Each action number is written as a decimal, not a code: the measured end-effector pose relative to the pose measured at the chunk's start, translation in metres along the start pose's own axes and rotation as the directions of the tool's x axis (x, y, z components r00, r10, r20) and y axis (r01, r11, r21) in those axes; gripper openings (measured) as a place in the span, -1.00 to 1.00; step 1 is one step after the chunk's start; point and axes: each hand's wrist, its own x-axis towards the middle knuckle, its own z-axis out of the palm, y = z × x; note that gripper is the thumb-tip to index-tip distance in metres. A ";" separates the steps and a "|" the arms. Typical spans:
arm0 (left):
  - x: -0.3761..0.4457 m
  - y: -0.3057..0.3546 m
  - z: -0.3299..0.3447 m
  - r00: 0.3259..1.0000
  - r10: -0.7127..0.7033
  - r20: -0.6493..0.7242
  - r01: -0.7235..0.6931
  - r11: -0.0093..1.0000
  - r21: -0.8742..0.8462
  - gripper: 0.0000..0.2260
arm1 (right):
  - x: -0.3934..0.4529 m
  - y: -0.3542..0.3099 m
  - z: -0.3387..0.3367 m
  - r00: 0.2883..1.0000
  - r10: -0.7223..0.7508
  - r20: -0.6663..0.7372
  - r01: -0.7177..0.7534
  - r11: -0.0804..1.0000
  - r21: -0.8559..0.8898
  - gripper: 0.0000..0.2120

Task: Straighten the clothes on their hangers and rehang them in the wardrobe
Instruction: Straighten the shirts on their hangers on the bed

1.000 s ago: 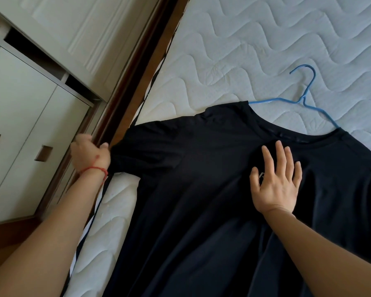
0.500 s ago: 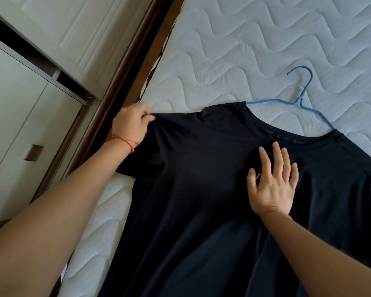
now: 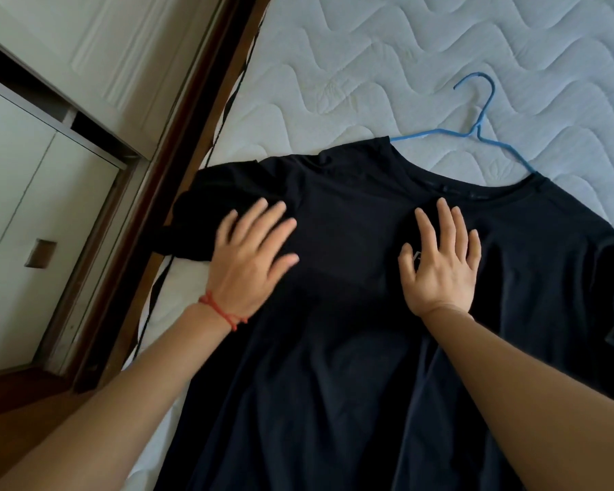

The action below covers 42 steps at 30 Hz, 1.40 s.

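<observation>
While both hands, left (image 3: 252, 256) and right (image 3: 440, 264), press flat and apart on the black shirt (image 3: 334, 366) below the blue hanger (image 3: 475, 131), smoothing seems underway; lifting by its hook likely follows.

Matt black cloth shirt (image 3: 351, 349), quilted mattress (image 3: 369, 65), perhaps plastic-coated hanger (image 3: 482, 111).

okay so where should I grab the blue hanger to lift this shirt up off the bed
Probably the bare neck of the blue hanger, just below its hook, pinched from above on the far side of the black shirt. Only the hook and upper arms lie exposed on the mattress; the arm ends are hidden inside the collar.
</observation>
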 end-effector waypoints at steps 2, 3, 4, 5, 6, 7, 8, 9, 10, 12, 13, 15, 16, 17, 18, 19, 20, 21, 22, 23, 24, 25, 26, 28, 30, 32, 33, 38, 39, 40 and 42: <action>-0.029 0.002 0.009 0.981 0.000 0.192 -0.015 0.997 0.073 -0.49 | -0.001 0.001 -0.004 1.000 -0.002 0.024 0.002 1.000 0.001 -0.45; -0.038 -0.002 0.011 0.968 -0.052 0.245 0.027 0.994 0.104 -0.46 | -0.001 0.001 -0.005 0.999 -0.009 0.042 0.008 1.000 0.009 -0.46; -0.044 -0.006 0.009 0.958 -0.114 0.262 0.085 0.989 0.119 -0.45 | -0.001 0.002 -0.008 0.998 -0.020 0.063 0.018 0.999 0.028 -0.47; -0.048 -0.006 0.006 0.947 -0.175 0.268 0.148 0.982 0.119 -0.44 | -0.001 0.003 -0.011 0.996 -0.032 0.080 0.027 0.998 0.063 -0.47; -0.050 -0.004 0.001 0.933 -0.236 0.272 0.212 0.971 0.113 -0.44 | -0.004 0.004 -0.015 0.995 -0.038 0.094 0.027 0.993 0.113 -0.47; -0.053 0.002 -0.005 0.916 -0.289 0.277 0.272 0.957 0.099 -0.44 | -0.011 0.005 -0.018 0.995 -0.032 0.098 0.014 0.984 0.176 -0.47; -0.057 0.009 -0.010 0.901 -0.330 0.283 0.323 0.944 0.073 -0.44 | -0.023 0.005 -0.022 0.996 -0.008 0.092 -0.015 0.971 0.241 -0.47; -0.063 0.017 -0.015 0.890 -0.352 0.290 0.356 0.933 0.041 -0.45 | -0.043 0.007 -0.026 0.996 0.038 0.075 -0.058 0.955 0.291 -0.47; -0.072 0.026 -0.020 0.889 -0.352 0.292 0.366 0.931 0.008 -0.46 | -0.069 0.010 -0.032 0.994 0.099 0.050 -0.110 0.941 0.321 -0.48; -0.099 0.043 -0.028 0.900 -0.341 0.273 0.370 0.927 -0.062 -0.49 | -0.134 0.018 -0.043 0.971 0.239 -0.009 -0.223 0.919 0.327 -0.52; -0.115 0.050 -0.031 0.893 -0.361 0.267 0.400 0.911 -0.104 -0.51 | -0.168 0.025 -0.047 0.956 0.291 -0.035 -0.266 0.910 0.318 -0.54; -0.147 0.064 -0.039 0.847 -0.436 0.304 0.502 0.844 -0.190 -0.53 | -0.232 0.040 -0.054 0.930 0.362 -0.067 -0.330 0.901 0.283 -0.56; -0.163 0.070 -0.043 0.816 -0.477 0.327 0.557 0.801 -0.220 -0.53 | -0.261 0.048 -0.056 0.914 0.400 -0.065 -0.370 0.890 0.266 -0.56; -0.179 0.074 -0.048 0.783 -0.518 0.343 0.605 0.761 -0.232 -0.53 | -0.287 0.054 -0.058 0.891 0.450 -0.051 -0.424 0.869 0.256 -0.54; -0.194 0.077 -0.051 0.756 -0.550 0.354 0.641 0.732 -0.231 -0.53 | -0.308 0.060 -0.059 0.861 0.507 -0.031 -0.485 0.838 0.249 -0.52; -0.207 0.079 -0.054 0.738 -0.573 0.357 0.662 0.716 -0.220 -0.52 | -0.326 0.064 -0.060 0.824 0.566 -0.004 -0.548 0.800 0.243 -0.52; -0.219 0.079 -0.056 0.726 -0.591 0.352 0.677 0.706 -0.210 -0.51 | -0.339 0.066 -0.062 0.782 0.623 0.026 -0.609 0.755 0.244 -0.55; -0.228 0.079 -0.059 0.711 -0.614 0.342 0.694 0.690 -0.204 -0.50 | -0.349 0.066 -0.065 0.736 0.674 0.061 -0.664 0.702 0.256 -0.56; -0.237 0.077 -0.062 0.678 -0.652 0.338 0.729 0.656 -0.195 -0.49 | -0.356 0.065 -0.068 0.683 0.724 0.099 -0.718 0.640 0.273 -0.53; -0.243 0.076 -0.065 0.628 -0.698 0.344 0.773 0.609 -0.176 -0.48 | -0.362 0.064 -0.069 0.625 0.769 0.134 -0.767 0.573 0.290 -0.49; -0.249 0.075 -0.068 0.568 -0.741 0.358 0.817 0.561 -0.134 -0.48 | -0.365 0.062 -0.071 0.570 0.804 0.166 -0.806 0.509 0.303 -0.48; -0.254 0.074 -0.070 0.517 -0.770 0.373 0.845 0.528 -0.082 -0.49 | -0.368 0.060 -0.073 0.536 0.822 0.194 -0.827 0.464 0.317 -0.50; -0.258 0.073 -0.072 0.488 -0.783 0.387 0.856 0.515 -0.036 -0.50 | -0.371 0.059 -0.074 0.522 0.822 0.228 -0.836 0.440 0.329 -0.57; -0.264 0.070 -0.072 0.455 -0.782 0.426 0.866 0.499 -0.009 -0.53 | -0.374 0.060 -0.074 0.494 0.808 0.320 -0.859 0.396 0.325 -0.79; -0.268 0.065 -0.071 0.396 -0.784 0.477 0.904 0.424 -0.053 -0.53 | -0.378 0.065 -0.076 0.489 0.791 0.368 -0.867 0.396 0.301 -0.81; -0.270 0.058 -0.074 0.373 -0.767 0.522 0.924 0.359 -0.133 -0.56 | -0.384 0.077 -0.080 0.496 0.803 0.330 -0.863 0.415 0.287 -0.76; -0.274 0.055 -0.078 0.380 -0.761 0.525 0.924 0.342 -0.174 -0.60 | -0.387 0.085 -0.083 0.481 0.825 0.296 -0.871 0.410 0.271 -0.74; -0.304 0.049 -0.089 0.323 -0.786 0.527 0.946 0.274 -0.171 -0.62 | -0.404 0.116 -0.092 0.427 0.853 0.299 -0.903 0.385 0.191 -0.69; -0.311 0.050 -0.089 0.307 -0.781 0.543 0.952 0.261 -0.163 -0.59 | -0.406 0.118 -0.092 0.446 0.836 0.320 -0.894 0.397 0.210 -0.69; -0.317 0.051 -0.090 0.291 -0.777 0.559 0.957 0.240 -0.165 -0.60 | -0.409 0.118 -0.093 0.464 0.819 0.337 -0.884 0.401 0.242 -0.68; -0.326 0.057 -0.095 0.284 -0.754 0.593 0.958 0.198 -0.207 -0.67 | -0.415 0.114 -0.097 0.488 0.792 0.367 -0.866 0.387 0.316 -0.65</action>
